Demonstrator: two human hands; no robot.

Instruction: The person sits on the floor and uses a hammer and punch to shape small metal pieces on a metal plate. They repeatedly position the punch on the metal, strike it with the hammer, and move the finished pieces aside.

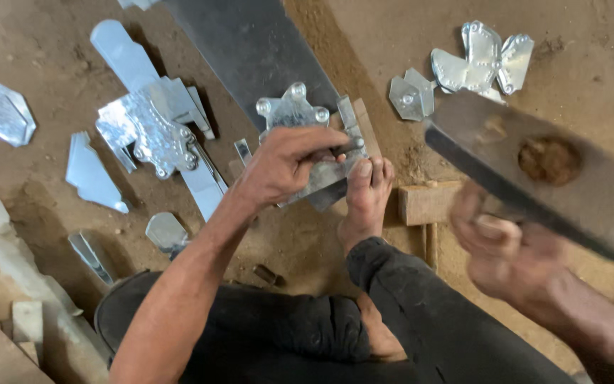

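Hammer raised over a pinned sheet-metal piece

The left hand [289, 165] pressed the riveted metal piece [305, 135] onto the dirt floor [364, 43] near the dark sheet [250, 43] — a bare foot [366, 203] steadying it; the right hand [509, 252] gripped the blurred hammer [556, 178] — a square blow seemed next.

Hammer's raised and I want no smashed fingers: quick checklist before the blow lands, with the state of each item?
1. Left hand pins the metal piece down: ok.
2. Foot presses on the piece's near edge: ok.
3. Right hand grips the hammer handle: ok, though blurred.
4. Left fingers out of the strike spot: cannot tell, they lie on top of the piece.
5. Toes away from the strike spot: not ok, they rest on the piece beside the fingers.
6. Support under the piece: cannot tell, a wooden strip shows at its edge only.
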